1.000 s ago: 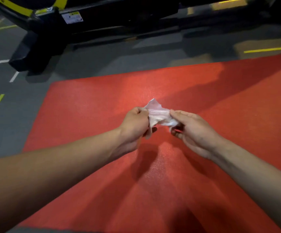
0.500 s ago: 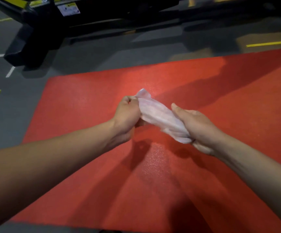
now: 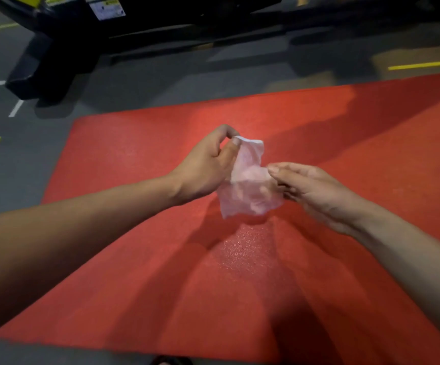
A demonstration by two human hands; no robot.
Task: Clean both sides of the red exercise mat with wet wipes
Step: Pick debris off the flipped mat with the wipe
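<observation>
Head view: the left hand (image 3: pixel 208 167) pinches the top corner of the wet wipe (image 3: pixel 247 180) above the red mat (image 3: pixel 134 259). The right hand (image 3: pixel 311 191) touches the wipe's lower part; its grasp cannot be determined.
</observation>
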